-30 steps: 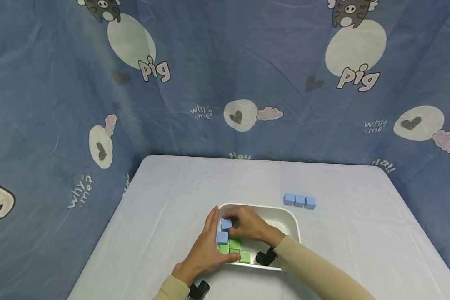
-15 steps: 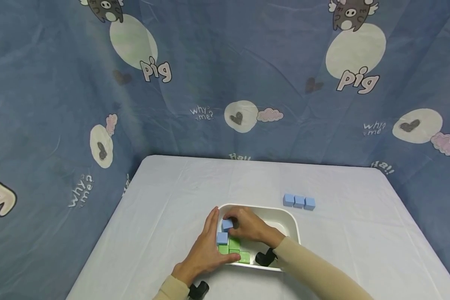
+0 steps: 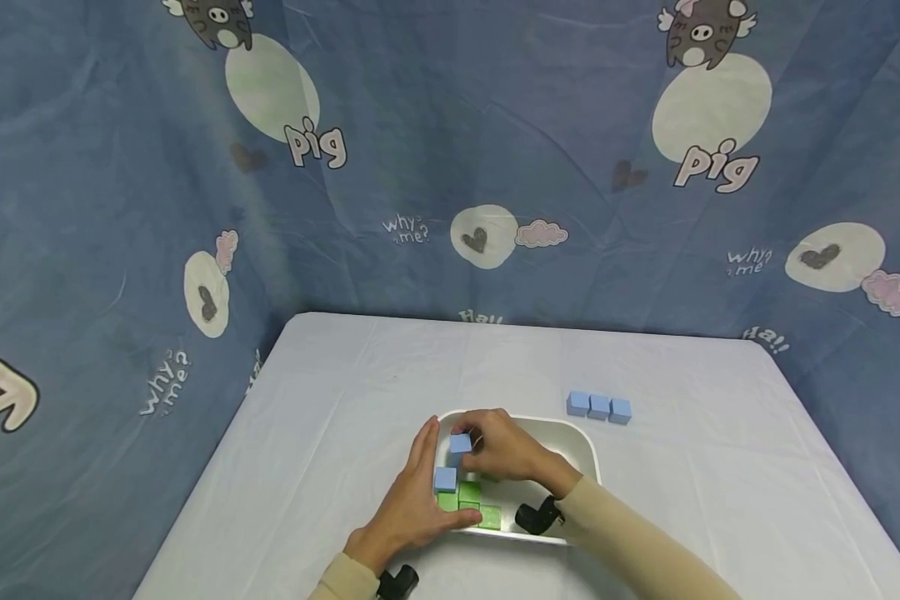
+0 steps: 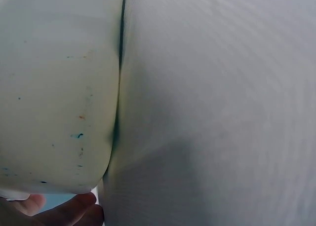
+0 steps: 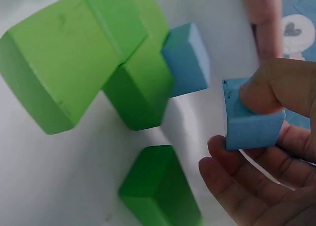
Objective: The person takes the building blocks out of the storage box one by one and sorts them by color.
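Observation:
My right hand (image 3: pixel 508 450) pinches a small blue block (image 5: pixel 254 132) between thumb and fingers, over the left part of a white tray (image 3: pixel 594 467). Another blue block (image 3: pixel 446 479) stands in the tray by its left wall, touching green blocks (image 3: pixel 469 492) in the right wrist view. A separate green block (image 5: pixel 163 186) lies apart from that cluster, near my right fingertips. My left hand (image 3: pixel 412 504) rests against the tray's left corner, fingers straight along the side wall. Its thumb reaches over the front rim beside a green block (image 3: pixel 490 517).
Three blue blocks (image 3: pixel 599 407) sit in a row on the white-covered table (image 3: pixel 330 400), behind the tray's right side. A blue printed curtain (image 3: pixel 390 167) hangs behind and to the left of the table. Black wrist devices (image 3: pixel 537 516) are worn at both wrists.
My right hand has moved slightly right and up, carrying the blue block away from the tray's left wall. The left hand stays in place.

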Demonstrator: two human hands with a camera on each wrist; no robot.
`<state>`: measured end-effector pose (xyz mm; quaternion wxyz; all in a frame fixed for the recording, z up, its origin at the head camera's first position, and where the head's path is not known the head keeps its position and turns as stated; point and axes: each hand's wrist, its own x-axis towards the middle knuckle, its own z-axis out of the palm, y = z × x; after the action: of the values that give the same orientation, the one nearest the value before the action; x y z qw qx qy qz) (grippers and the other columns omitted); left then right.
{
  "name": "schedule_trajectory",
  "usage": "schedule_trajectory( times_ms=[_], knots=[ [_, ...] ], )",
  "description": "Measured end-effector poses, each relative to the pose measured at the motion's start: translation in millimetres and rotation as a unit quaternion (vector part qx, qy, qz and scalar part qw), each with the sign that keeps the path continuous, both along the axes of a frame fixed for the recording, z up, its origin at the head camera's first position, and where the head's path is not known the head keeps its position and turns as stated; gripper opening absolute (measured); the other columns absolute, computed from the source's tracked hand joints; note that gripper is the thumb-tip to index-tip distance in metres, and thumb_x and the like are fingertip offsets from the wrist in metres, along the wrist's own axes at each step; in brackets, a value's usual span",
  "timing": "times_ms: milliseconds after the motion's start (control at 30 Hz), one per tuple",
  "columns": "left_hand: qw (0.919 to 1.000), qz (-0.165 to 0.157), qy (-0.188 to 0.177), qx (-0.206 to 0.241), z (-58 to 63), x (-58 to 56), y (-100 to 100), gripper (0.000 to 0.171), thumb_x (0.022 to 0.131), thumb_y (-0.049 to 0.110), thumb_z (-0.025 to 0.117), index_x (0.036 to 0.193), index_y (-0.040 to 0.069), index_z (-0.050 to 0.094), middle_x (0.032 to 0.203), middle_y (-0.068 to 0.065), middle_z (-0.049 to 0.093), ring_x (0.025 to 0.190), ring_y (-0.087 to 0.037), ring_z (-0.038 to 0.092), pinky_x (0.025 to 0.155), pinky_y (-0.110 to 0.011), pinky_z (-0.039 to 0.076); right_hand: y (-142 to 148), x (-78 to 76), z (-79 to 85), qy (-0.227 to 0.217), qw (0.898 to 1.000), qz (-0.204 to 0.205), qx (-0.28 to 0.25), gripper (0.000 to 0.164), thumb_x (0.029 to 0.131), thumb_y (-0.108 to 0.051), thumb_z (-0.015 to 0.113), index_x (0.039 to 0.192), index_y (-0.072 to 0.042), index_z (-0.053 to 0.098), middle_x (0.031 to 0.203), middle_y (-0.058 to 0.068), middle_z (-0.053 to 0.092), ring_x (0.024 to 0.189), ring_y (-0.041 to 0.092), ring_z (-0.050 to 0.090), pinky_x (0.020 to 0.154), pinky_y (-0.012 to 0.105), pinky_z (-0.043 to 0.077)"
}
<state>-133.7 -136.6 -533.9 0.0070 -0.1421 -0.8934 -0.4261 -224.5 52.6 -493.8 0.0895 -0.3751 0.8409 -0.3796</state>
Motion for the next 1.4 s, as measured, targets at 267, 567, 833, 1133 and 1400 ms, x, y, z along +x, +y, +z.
schedule_trajectory(
  times_ms=[267, 567, 833, 1133, 1400],
  knots=[
    [0.9997, 0.011, -0.023, 0.002, 1.7, 0.5, 1, 0.14, 0.066, 0.063, 0.089, 0.165, 0.01, 0.004, 0.171, -0.005, 0.007, 0.134, -0.029, 0.046, 0.104, -0.051, 0.045, 12, 0.2, 12.2, 0.0, 1.0, -0.022, -0.018, 0.028, 0.078, -0.004, 0.077, 0.104, -0.011, 0.069, 0.086, -0.007, 0.066, 0.076, 0.008, 0.062, 0.071, 0.027, 0.054],
    [0.9999, 0.003, -0.011, 0.002, 2.1, 0.3, 1, 0.14, 0.067, 0.061, 0.089, 0.164, 0.007, 0.004, 0.17, -0.008, 0.008, 0.134, -0.029, 0.046, 0.104, -0.051, 0.045, 27, 0.4, 30.8, -0.059, 0.996, -0.037, -0.059, 0.028, 0.079, -0.002, 0.075, 0.105, -0.011, 0.07, 0.092, -0.005, 0.069, 0.081, 0.013, 0.066, 0.075, 0.033, 0.056],
    [0.9996, 0.011, -0.024, 0.002, 3.2, 0.3, 2, 0.14, 0.066, 0.061, 0.089, 0.165, 0.009, 0.005, 0.17, -0.003, 0.008, 0.132, -0.029, 0.048, 0.105, -0.051, 0.044, 47, -2.8, 46.1, -0.074, 0.992, -0.063, -0.084, 0.028, 0.081, -0.001, 0.074, 0.107, -0.011, 0.07, 0.098, -0.001, 0.068, 0.088, 0.019, 0.069, 0.08, 0.04, 0.057],
    [0.9997, 0.013, -0.02, 0.006, 3.2, 0.2, 1, 0.14, 0.065, 0.062, 0.089, 0.165, 0.008, 0.006, 0.17, -0.005, 0.009, 0.135, -0.031, 0.045, 0.105, -0.053, 0.043, 63, -9.5, 57.4, -0.055, 0.992, -0.073, -0.09, 0.026, 0.084, -0.002, 0.075, 0.109, -0.007, 0.071, 0.101, 0.001, 0.069, 0.093, 0.022, 0.069, 0.087, 0.048, 0.056],
    [0.9998, 0.009, -0.017, 0.007, 2.2, -0.4, 2, 0.141, 0.065, 0.061, 0.09, 0.164, 0.008, 0.006, 0.17, -0.007, 0.009, 0.137, -0.03, 0.044, 0.106, -0.053, 0.043, 77, -11.8, 64.3, -0.06, 0.989, -0.089, -0.099, 0.028, 0.083, 0.0, 0.075, 0.11, -0.007, 0.071, 0.1, 0.001, 0.07, 0.092, 0.024, 0.068, 0.088, 0.052, 0.055]
  ],
)
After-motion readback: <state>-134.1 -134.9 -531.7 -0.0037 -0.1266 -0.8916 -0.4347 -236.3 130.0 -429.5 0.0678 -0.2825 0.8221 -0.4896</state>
